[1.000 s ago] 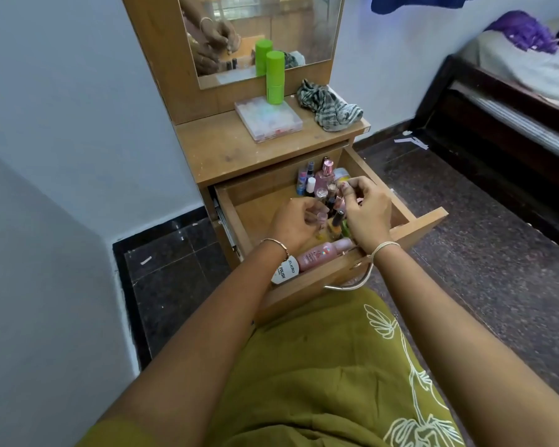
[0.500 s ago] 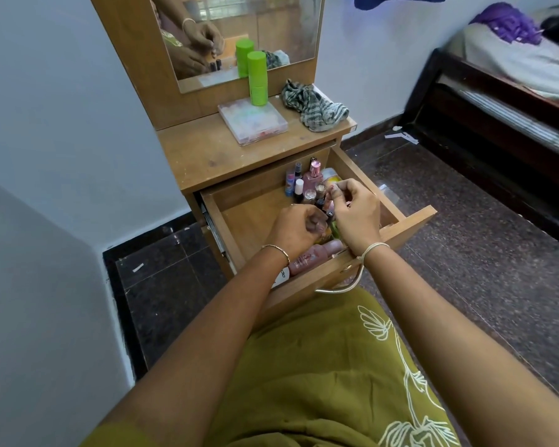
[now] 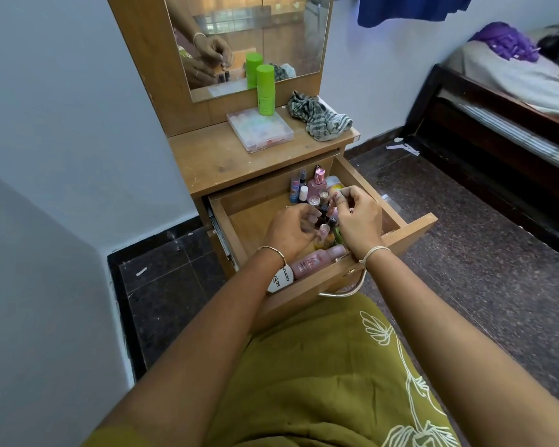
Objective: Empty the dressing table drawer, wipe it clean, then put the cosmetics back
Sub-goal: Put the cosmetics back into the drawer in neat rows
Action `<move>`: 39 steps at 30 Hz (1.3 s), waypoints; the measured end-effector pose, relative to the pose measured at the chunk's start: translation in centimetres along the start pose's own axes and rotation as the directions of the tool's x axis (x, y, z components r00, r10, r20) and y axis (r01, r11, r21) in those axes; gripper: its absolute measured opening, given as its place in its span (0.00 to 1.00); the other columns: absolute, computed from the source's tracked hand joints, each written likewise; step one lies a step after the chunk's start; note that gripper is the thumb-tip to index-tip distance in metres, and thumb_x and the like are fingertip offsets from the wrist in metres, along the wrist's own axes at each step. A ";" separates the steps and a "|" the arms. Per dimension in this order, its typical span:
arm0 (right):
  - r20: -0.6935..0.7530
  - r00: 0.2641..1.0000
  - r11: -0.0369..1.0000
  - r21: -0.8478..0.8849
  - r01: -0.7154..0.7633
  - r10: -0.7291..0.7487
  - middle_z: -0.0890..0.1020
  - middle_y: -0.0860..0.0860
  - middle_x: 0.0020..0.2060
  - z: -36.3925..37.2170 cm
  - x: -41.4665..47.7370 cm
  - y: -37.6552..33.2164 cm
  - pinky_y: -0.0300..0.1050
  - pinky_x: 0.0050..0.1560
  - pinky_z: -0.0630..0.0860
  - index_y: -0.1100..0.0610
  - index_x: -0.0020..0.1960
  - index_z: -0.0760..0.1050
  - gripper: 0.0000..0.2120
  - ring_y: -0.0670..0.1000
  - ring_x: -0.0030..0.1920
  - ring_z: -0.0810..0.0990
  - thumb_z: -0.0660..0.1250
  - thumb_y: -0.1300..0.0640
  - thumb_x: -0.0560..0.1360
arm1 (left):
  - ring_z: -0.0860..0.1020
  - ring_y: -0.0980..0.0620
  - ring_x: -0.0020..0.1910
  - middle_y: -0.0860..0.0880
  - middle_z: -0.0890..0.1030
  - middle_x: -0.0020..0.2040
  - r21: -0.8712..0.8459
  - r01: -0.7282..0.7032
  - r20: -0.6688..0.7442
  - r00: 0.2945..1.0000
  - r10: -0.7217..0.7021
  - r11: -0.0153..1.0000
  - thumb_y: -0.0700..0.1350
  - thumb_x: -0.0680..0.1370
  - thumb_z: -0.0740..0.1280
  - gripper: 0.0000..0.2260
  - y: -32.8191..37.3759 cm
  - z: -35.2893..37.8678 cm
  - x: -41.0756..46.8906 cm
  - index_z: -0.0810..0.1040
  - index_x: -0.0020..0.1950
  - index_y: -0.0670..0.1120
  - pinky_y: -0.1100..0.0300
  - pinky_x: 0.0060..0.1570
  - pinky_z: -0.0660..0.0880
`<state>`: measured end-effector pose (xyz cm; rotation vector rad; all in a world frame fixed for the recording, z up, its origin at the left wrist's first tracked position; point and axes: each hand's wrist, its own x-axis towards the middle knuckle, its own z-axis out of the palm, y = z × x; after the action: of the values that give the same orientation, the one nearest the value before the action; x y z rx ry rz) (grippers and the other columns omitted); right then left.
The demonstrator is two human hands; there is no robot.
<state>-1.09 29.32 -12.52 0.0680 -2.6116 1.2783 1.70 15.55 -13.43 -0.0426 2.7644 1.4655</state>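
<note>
The wooden drawer (image 3: 417, 228) of the dressing table stands pulled open, with cosmetics crowded along its right side. Small nail polish bottles (image 3: 323, 232) stand upright between my hands. My left hand (image 3: 289, 232) hovers over them with curled fingers; whether it holds one is hidden. My right hand (image 3: 357, 219) pinches a small item between thumb and fingertips, mostly hidden. A pink bottle (image 3: 316, 259) and a white tube (image 3: 279, 279) lie against the drawer front. A pink perfume bottle (image 3: 316, 183) stands at the back.
On the table top (image 3: 207, 159) sit a clear plastic box (image 3: 260, 130), a green canister (image 3: 265, 90) and a crumpled striped cloth (image 3: 320, 119). The mirror (image 3: 271, 27) rises behind. A bed (image 3: 510, 101) lies to the right, a white wall to the left.
My left hand's fingers have loosened a little over the small bottles. My right hand stays in the same spot, still pinching. The view shifted slightly.
</note>
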 end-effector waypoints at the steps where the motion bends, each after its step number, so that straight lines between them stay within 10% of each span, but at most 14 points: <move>1: 0.001 1.000 1.000 0.004 -0.002 0.002 0.75 0.41 0.33 0.0 0.0 0.0 0.35 0.35 0.66 0.55 0.44 0.78 0.08 0.39 0.35 0.73 0.63 0.55 0.79 | 0.81 0.56 0.41 0.51 0.81 0.47 -0.021 0.006 -0.011 1.000 -0.006 1.000 0.33 0.70 0.72 0.15 0.0 -0.3 0.1 0.80 0.53 0.47 0.66 0.43 0.78; 12: -0.070 0.989 0.982 0.152 -0.115 0.127 0.79 0.44 0.33 1.7 2.8 -4.0 0.39 0.35 0.71 0.51 0.43 0.78 0.10 0.43 0.35 0.76 0.62 0.48 0.78 | 0.80 0.51 0.42 0.53 0.80 0.41 -0.119 -0.070 -0.248 0.968 0.039 0.990 0.34 0.71 0.71 0.12 0.6 -6.7 3.3 0.79 0.48 0.49 0.56 0.50 0.79; 17: -0.076 0.997 0.985 0.171 0.007 0.007 0.79 0.47 0.39 3.2 7.7 -7.5 0.43 0.45 0.73 0.51 0.50 0.76 0.05 0.48 0.41 0.77 0.63 0.53 0.76 | 0.77 0.54 0.47 0.49 0.81 0.50 0.115 -0.001 -0.365 0.930 0.044 0.993 0.42 0.72 0.71 0.11 -0.9 -9.8 5.5 0.81 0.54 0.47 0.60 0.53 0.76; 24: 0.039 0.954 0.954 -0.018 0.299 -0.298 0.72 0.55 0.60 5.3 14.7 -11.8 0.51 0.59 0.72 0.49 0.69 0.67 0.23 0.56 0.57 0.75 0.64 0.58 0.75 | 0.74 0.45 0.60 0.45 0.78 0.59 0.399 0.147 -0.342 0.940 -0.002 0.905 0.54 0.70 0.74 0.20 -2.5 -12.7 8.1 0.80 0.57 0.46 0.55 0.60 0.71; 39: 0.160 0.904 0.897 -0.140 0.418 -0.396 0.73 0.60 0.60 9.2 20.1 -13.0 0.49 0.55 0.70 0.57 0.64 0.70 0.16 0.61 0.58 0.75 0.63 0.61 0.77 | 0.71 0.49 0.63 0.50 0.76 0.62 0.235 0.151 -0.392 0.919 -0.049 0.960 0.58 0.65 0.77 0.32 -4.5 -12.6 8.8 0.77 0.64 0.46 0.56 0.66 0.68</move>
<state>-20.53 15.28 -3.38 0.6529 -2.6060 0.9246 -6.98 2.47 -10.31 -0.5157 3.1788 1.1592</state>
